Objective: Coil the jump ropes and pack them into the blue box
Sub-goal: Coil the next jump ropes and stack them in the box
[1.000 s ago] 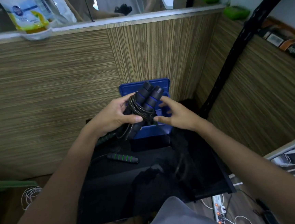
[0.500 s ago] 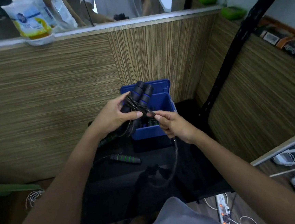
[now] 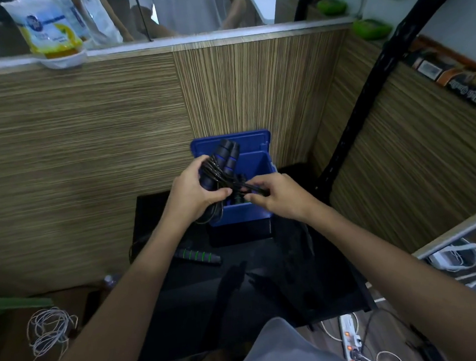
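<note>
The blue box (image 3: 255, 176) looks like smooth moulded plastic with a slight sheen, its raised lid the same. The two blue-banded handles (image 3: 226, 159) appear matt, like foam, and the rope (image 3: 219, 176) wound about them looks like a thin, slick black cord. The tabletop (image 3: 269, 287) is black and glossy enough to mirror dim shapes. On it, the green-ringed handle (image 3: 197, 256) looks matt and ribbed. The partition panels (image 3: 83, 142) carry a streaked wood-grain laminate, fairly matt. The wipes pack (image 3: 50, 26) is shiny plastic film.
</note>
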